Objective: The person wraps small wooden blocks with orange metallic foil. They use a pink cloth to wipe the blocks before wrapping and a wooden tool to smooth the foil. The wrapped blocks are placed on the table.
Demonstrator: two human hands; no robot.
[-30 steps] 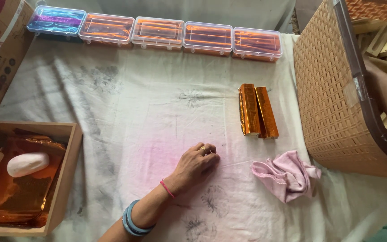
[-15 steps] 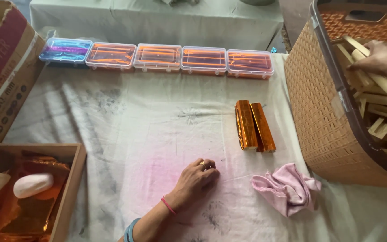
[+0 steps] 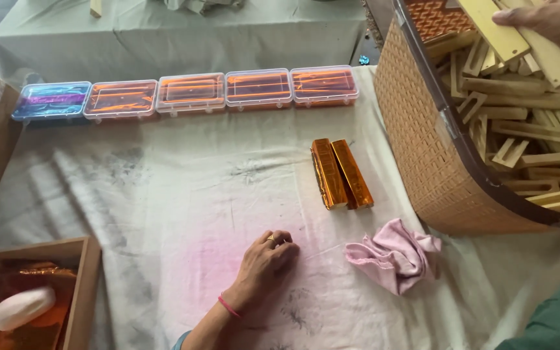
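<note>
Our left hand (image 3: 264, 259) rests fisted, holding nothing, on the cloth-covered table (image 3: 163, 194) near its front edge. Right hand (image 3: 546, 23) grips a wooden slat (image 3: 494, 29) inside the wicker basket (image 3: 422, 142) at the table's right edge.

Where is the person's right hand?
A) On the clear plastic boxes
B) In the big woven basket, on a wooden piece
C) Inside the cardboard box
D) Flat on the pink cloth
B: the right hand is up in the woven basket with its fingers on a pale wooden piece, while the left hand rests curled on the white table cloth, beside the pink cloth.
</note>
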